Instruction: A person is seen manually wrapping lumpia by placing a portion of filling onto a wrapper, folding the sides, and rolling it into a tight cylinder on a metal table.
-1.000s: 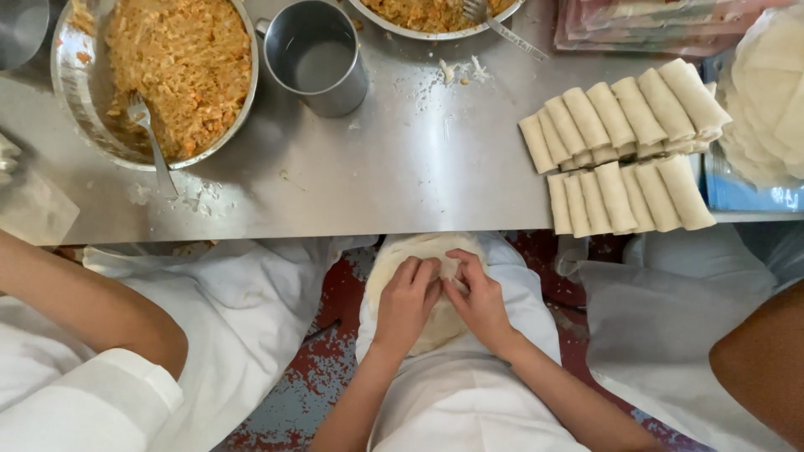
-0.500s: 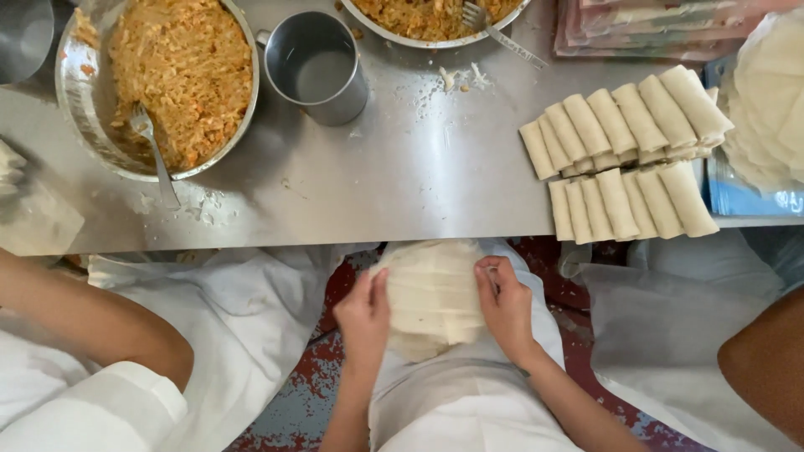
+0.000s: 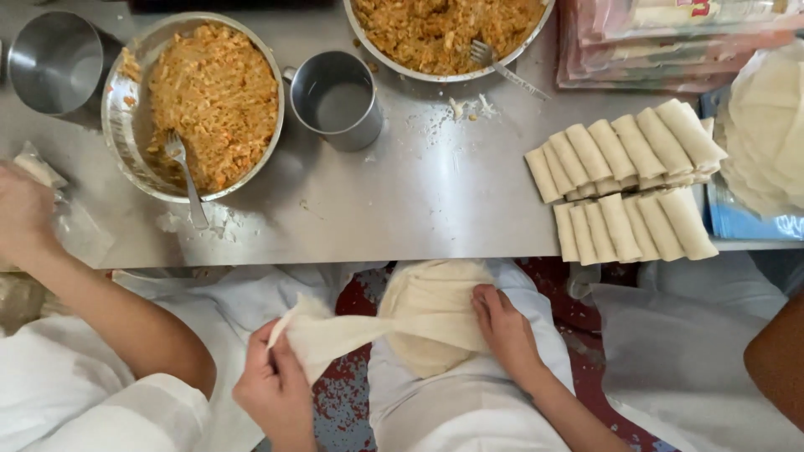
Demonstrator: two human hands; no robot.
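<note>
A stack of thin, pale, round pastry wrappers (image 3: 431,322) rests on the person's lap, just below the edge of the steel table; one single sheet (image 3: 335,336) is partly peeled away from the stack and stretched out to the left, sagging in the middle; the left hand (image 3: 275,392) is closed on the far edge of that sheet, pinching it between thumb and fingers; the right hand (image 3: 505,328) lies flat on the right side of the stack with fingers spread, pressing it down and clasping nothing. The sheet looks very light, soft and limp, and it seems likely to tear if pulled hard; the edge is probably the safest place to hold it, with the rest of the stack pinned.

On the grey steel table (image 3: 435,209) above, two rows of rolled, cream-coloured spring rolls (image 3: 628,188) lie side by side at the right; beside them sits a further pile of round wrappers (image 3: 766,134) on a blue tray; a round metal bowl of orange-brown filling (image 3: 201,100) with a fork (image 3: 186,176) in it stands at the left; a small steel mug (image 3: 337,99) is just beside it; a second bowl of filling (image 3: 448,33) sits at the top edge. Another person's hand (image 3: 25,213) rests on the table at the far left.
</note>
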